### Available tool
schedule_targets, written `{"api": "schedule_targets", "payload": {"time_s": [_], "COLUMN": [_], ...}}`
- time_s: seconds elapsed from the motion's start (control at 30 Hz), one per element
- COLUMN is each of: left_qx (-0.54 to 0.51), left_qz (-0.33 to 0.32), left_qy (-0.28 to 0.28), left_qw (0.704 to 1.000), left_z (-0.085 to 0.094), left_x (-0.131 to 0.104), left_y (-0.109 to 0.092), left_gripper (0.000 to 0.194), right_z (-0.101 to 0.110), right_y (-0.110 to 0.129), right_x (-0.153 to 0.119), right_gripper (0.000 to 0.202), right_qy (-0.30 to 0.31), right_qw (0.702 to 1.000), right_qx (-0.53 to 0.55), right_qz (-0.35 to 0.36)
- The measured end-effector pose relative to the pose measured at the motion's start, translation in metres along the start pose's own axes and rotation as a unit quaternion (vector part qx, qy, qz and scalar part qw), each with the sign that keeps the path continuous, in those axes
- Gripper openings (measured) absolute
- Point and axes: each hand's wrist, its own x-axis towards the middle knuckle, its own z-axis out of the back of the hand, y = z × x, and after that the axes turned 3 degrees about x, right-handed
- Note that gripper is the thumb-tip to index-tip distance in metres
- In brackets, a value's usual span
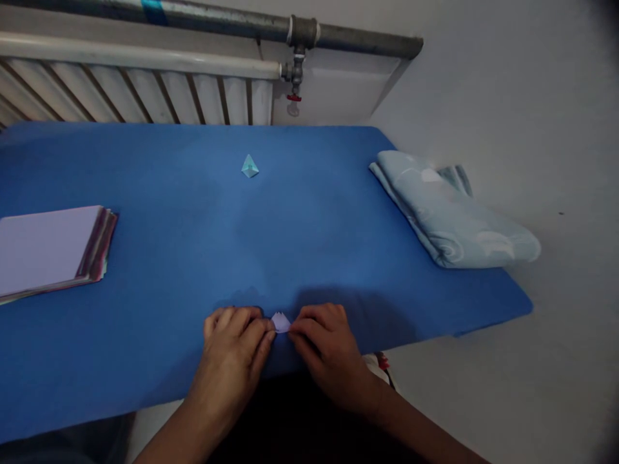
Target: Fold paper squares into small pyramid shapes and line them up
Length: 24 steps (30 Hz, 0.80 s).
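Note:
A small folded piece of pale purple paper [280,322] is held between my two hands near the front edge of the blue table. My left hand [236,345] pinches its left corner, with thumb and fingers closed. On the other side, the fingertips of my right hand [330,351] are closed on the right corner. The paper's middle rises between them with a jagged top. Farther back lies a small folded light-teal paper piece [249,167], touched by neither hand.
A stack of coloured paper [48,248] with a pale purple top sheet lies at the left. A folded grey-green patterned cloth [454,216] rests on the table's [193,238] right side. Behind stand a white radiator [140,90] and a metal pipe with a red-handled valve [294,98].

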Motion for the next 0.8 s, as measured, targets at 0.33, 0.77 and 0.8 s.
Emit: {"api": "schedule_targets", "payload": {"time_s": [0.33, 0.77, 0.8], "left_qx": [0.003, 0.014, 0.015], "left_qz": [-0.001, 0.027, 0.028], "left_qy": [-0.043, -0.016, -0.015], "left_qw": [0.999, 0.999, 0.999], "left_z": [-0.0074, -0.0057, -0.0056], "left_x": [-0.0057, 0.0024, 0.0030], "left_y": [-0.0086, -0.0085, -0.0087], "left_gripper": [0.019, 0.020, 0.020], "right_z": [0.0015, 0.0007, 0.0006], "right_y": [-0.0030, 0.0059, 0.0061], "right_x": [-0.0061, 0.0030, 0.0034], "right_gripper": [0.012, 0.010, 0.010], "right_qy": [0.003, 0.006, 0.005], "right_qw": [1.000, 0.998, 0.998], "right_qx": [-0.008, -0.037, -0.035], "right_qz": [0.006, -0.049, -0.052]}}
